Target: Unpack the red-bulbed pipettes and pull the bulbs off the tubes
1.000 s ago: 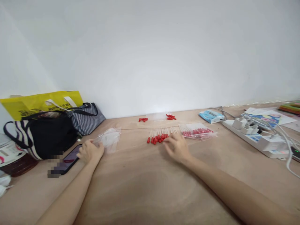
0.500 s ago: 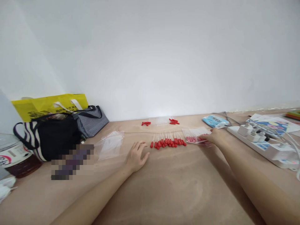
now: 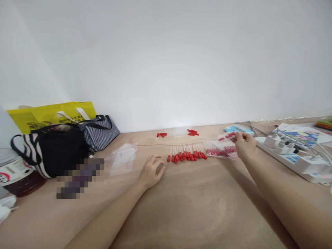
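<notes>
Resting on the table, my left hand [image 3: 152, 172] has its fingers apart and holds nothing. Just right of it lies a row of white sticks with red bulb ends [image 3: 187, 156], the red ends facing me. My right hand [image 3: 243, 142] pinches a small clear plastic bag [image 3: 227, 137] with red pieces inside, raised off the table. Below it, more clear bags [image 3: 220, 150] with red-ended contents lie overlapping. Two small groups of red pieces lie near the wall, one on the left [image 3: 162, 135] and one on the right [image 3: 193, 132].
Flat clear bags [image 3: 123, 159] lie left of my left hand. Farther left stand a striped bag [image 3: 101, 133], a black bag [image 3: 64, 152], a yellow bag [image 3: 52, 116] and a large bottle [image 3: 20, 173]. A power strip [image 3: 293, 159] with cables and a blue packet [image 3: 238, 129] are on the right.
My right hand has lifted a bag off the stack of filled bags, moving up and slightly right. My left hand stays nearly in place.
</notes>
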